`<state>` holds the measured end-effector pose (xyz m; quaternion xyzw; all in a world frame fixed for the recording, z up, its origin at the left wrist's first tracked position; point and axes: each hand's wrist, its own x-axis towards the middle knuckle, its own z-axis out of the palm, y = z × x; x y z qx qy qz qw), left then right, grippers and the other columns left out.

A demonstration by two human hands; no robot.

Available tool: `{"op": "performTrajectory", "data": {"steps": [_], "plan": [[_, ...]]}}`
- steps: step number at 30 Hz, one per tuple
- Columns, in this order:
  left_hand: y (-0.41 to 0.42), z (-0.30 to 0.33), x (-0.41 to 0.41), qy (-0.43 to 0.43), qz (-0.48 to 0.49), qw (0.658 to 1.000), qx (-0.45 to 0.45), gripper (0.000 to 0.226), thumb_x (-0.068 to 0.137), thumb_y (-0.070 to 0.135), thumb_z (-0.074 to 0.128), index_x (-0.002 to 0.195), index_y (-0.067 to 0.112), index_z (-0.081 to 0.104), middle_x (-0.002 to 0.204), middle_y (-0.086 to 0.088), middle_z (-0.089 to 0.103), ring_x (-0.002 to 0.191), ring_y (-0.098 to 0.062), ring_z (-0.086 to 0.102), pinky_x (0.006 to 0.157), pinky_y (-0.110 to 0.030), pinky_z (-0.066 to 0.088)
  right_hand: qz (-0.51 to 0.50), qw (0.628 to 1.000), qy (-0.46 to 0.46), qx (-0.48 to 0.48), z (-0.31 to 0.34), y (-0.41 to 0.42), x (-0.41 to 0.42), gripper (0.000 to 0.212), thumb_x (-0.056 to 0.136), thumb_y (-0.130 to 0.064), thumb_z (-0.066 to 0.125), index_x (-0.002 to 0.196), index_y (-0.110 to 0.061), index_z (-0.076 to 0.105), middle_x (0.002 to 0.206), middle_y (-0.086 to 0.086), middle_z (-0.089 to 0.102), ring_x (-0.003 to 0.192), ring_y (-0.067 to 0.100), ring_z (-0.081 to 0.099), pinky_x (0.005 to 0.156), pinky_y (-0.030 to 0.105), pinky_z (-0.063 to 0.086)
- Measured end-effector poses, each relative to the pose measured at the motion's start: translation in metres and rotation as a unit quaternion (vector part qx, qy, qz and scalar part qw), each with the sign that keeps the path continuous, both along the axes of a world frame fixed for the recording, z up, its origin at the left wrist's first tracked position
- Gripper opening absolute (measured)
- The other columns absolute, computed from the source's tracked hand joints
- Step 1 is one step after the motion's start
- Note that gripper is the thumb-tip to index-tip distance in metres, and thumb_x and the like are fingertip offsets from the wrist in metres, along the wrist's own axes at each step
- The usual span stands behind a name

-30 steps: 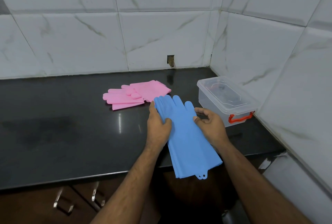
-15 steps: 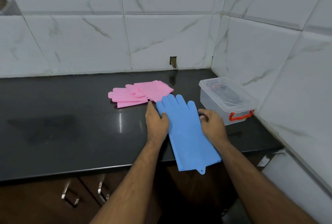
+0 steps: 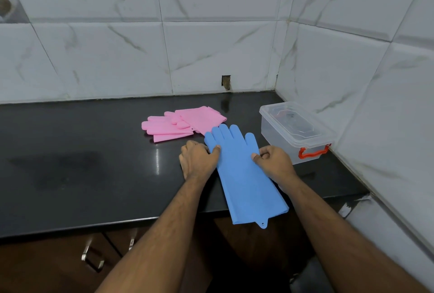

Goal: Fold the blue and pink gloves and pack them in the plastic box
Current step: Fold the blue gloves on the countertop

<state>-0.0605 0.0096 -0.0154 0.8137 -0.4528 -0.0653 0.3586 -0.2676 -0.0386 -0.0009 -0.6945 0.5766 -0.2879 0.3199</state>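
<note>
Head view: my left hand [image 3: 198, 160] and right hand [image 3: 274, 163] pinch the flat blue gloves [image 3: 244, 175]; nothing folded, pink gloves [image 3: 178, 124] untouched, box [image 3: 293, 137] lidded.

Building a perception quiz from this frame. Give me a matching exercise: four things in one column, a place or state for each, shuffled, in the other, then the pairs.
Things:
1. blue gloves
2. pink gloves
3. plastic box
4. left hand

Places or states:
A. lid on, in the corner by the right wall
B. pinching the left edge of the blue pair
C. cuffs hanging over the counter's front edge
D. lying untouched, farther back on the counter

Pairs: 1-C, 2-D, 3-A, 4-B
</note>
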Motion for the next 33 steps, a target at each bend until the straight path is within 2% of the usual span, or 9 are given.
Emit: {"op": "performTrajectory", "data": {"steps": [5,9,13,17,19,24,26,29,33], "plan": [[0.002,0.003,0.001,0.083,-0.026,0.995,-0.047,0.040,0.088,0.048,0.058,0.067,0.015,0.052,0.083,-0.003,0.066,0.087,-0.030,0.063,0.087,-0.048,0.051,0.011,1.000,-0.020,0.002,-0.002,0.002,-0.001,0.019,0.094,-0.036,0.070,0.103,-0.020,0.063,0.095,-0.005,0.069,0.083,0.009,0.067,0.067,0.019,0.051],[0.012,-0.002,0.003,0.227,-0.035,0.965,-0.125,0.028,0.089,0.037,0.063,0.083,0.012,0.053,0.079,-0.001,0.064,0.076,-0.026,0.063,0.074,-0.050,0.056,0.022,0.999,-0.037,0.020,0.000,0.010,0.008,0.022,0.094,-0.037,0.070,0.105,-0.019,0.062,0.096,-0.002,0.071,0.087,0.015,0.070,0.082,0.035,0.061],[0.022,-0.005,0.009,0.271,-0.002,0.940,-0.208,0.021,0.087,0.019,0.070,0.079,0.014,0.051,0.073,0.003,0.054,0.064,-0.012,0.049,0.061,-0.033,0.046,0.056,0.992,-0.077,0.078,0.008,0.017,0.019,0.029,0.092,-0.032,0.073,0.114,-0.015,0.063,0.098,0.003,0.075,0.092,0.019,0.073,0.085,0.038,0.060],[0.040,-0.002,0.016,0.321,0.077,0.895,-0.300,0.024,0.086,0.007,0.069,0.097,0.017,0.050,0.080,0.005,0.059,0.059,0.002,0.053,0.059,-0.018,0.045,0.117,0.975,-0.096,0.165,0.020,0.018,0.041,0.022,0.091,-0.027,0.076,0.103,-0.009,0.074,0.100,0.002,0.079,0.081,0.010,0.075,0.062,0.017,0.054],[0.052,-0.001,0.022,0.321,0.099,0.886,-0.319,0.035,0.087,0.006,0.066,0.111,0.019,0.045,0.080,0.004,0.059,0.057,0.006,0.053,0.056,-0.011,0.044,0.117,0.972,-0.065,0.192,0.027,0.016,0.058,0.022,0.089,-0.026,0.079,0.099,-0.006,0.075,0.095,0.002,0.077,0.080,0.010,0.070,0.057,0.019,0.048],[0.077,-0.001,0.041,0.267,0.117,0.899,-0.326,0.060,0.084,0.006,0.066,0.134,0.027,0.040,0.065,0.007,0.047,0.052,0.001,0.049,0.056,-0.007,0.043,0.108,0.981,-0.004,0.162,0.026,0.010,0.099,0.024,0.091,-0.022,0.075,0.102,-0.001,0.071,0.102,0.012,0.073,0.096,0.027,0.070,0.088,0.044,0.059],[0.084,-0.001,0.051,0.254,0.117,0.906,-0.319,0.068,0.083,0.006,0.067,0.138,0.034,0.039,0.064,0.006,0.048,0.052,0.000,0.049,0.055,-0.006,0.044,0.107,0.985,0.043,0.127,0.025,0.009,0.109,0.025,0.094,-0.024,0.071,0.103,-0.001,0.069,0.102,0.012,0.072,0.095,0.028,0.068,0.091,0.042,0.057],[0.086,0.000,0.065,0.242,0.104,0.918,-0.297,0.076,0.082,0.006,0.067,0.143,0.040,0.037,0.075,0.002,0.054,0.058,-0.001,0.051,0.059,-0.006,0.045,0.109,0.982,0.143,0.055,0.026,0.010,0.120,0.020,0.098,-0.027,0.065,0.095,-0.007,0.063,0.105,0.014,0.070,0.097,0.031,0.065,0.087,0.041,0.054],[0.080,0.001,0.074,0.227,0.106,0.929,-0.274,0.069,0.088,0.018,0.068,0.148,0.038,0.039,0.118,0.001,0.046,0.082,0.004,0.055,0.067,-0.002,0.040,0.123,0.968,0.218,-0.014,0.020,0.011,0.124,0.023,0.103,-0.028,0.055,0.098,-0.006,0.059,0.105,0.014,0.068,0.098,0.032,0.065,0.081,0.040,0.052]]}}
